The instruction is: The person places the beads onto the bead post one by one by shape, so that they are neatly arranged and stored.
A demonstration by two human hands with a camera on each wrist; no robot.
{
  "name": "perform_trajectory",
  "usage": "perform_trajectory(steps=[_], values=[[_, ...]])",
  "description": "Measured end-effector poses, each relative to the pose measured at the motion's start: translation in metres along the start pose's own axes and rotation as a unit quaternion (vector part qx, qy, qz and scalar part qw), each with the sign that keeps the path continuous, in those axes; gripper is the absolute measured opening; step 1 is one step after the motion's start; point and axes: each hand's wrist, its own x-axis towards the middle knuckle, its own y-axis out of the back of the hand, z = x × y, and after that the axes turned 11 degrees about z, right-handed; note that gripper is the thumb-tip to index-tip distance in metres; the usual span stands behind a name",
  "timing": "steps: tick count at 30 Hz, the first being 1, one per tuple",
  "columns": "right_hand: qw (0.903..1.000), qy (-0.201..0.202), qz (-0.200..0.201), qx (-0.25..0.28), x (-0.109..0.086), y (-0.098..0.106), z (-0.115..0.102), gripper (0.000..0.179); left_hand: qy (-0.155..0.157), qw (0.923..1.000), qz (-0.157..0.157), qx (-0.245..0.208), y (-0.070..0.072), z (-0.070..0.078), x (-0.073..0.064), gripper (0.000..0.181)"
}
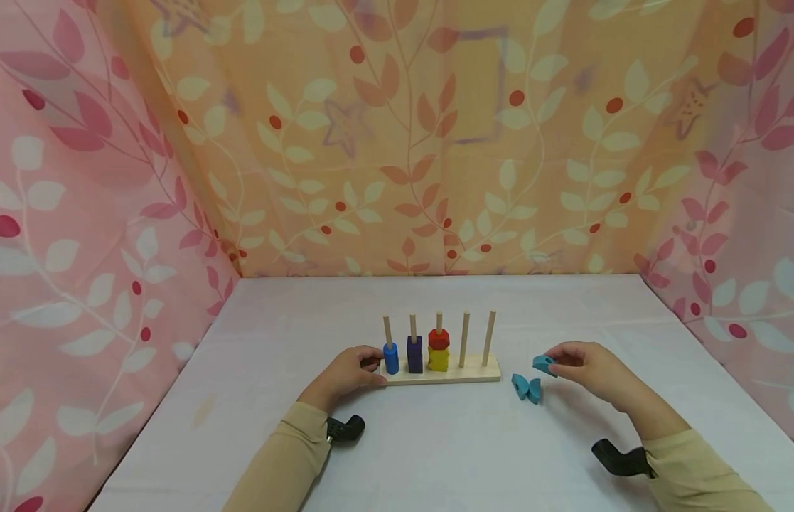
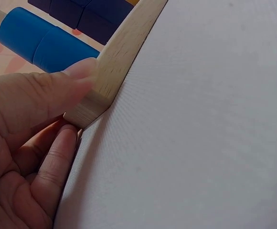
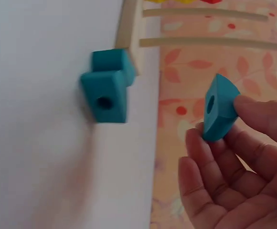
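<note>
A wooden peg board (image 1: pixel 444 378) with upright pegs lies on the white table. My left hand (image 1: pixel 347 373) grips its left end, thumb on the front edge and fingers behind. Blue cylinder beads (image 1: pixel 391 358) sit on the leftmost peg, dark purple square blocks (image 1: pixel 414 355) on the second. On the middle peg a red bead (image 1: pixel 438 339) rests above yellow ones (image 1: pixel 438 359); the two right pegs are bare. My right hand (image 1: pixel 591 366) pinches a teal half-round block (image 3: pixel 219 107) with a hole, raised above the table. Two more teal blocks (image 3: pixel 105 95) lie on the table below it.
The white-covered table (image 1: pixel 454 455) reaches back to a patterned orange curtain (image 1: pixel 403 142). Pink leaf-print curtains (image 1: pixel 70 284) hang at both sides. A black wrist mount (image 1: pixel 347 429) sticks out from the left sleeve and another (image 1: pixel 620 459) from the right.
</note>
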Motion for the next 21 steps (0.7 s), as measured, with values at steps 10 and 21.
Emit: perform_trajectory(steps=[10,21], values=[[0.9951,0.078,0.057,0.022,0.019,0.010,-0.049,0.030,-0.004,1.0000,0.000,-0.006,-0.001,0.000,0.000,0.055],[0.9829,0.138,0.093,0.078,0.037,0.003,-0.088,0.027,-0.010,0.9999,-0.001,0.006,0.000,-0.001,0.001,0.054]])
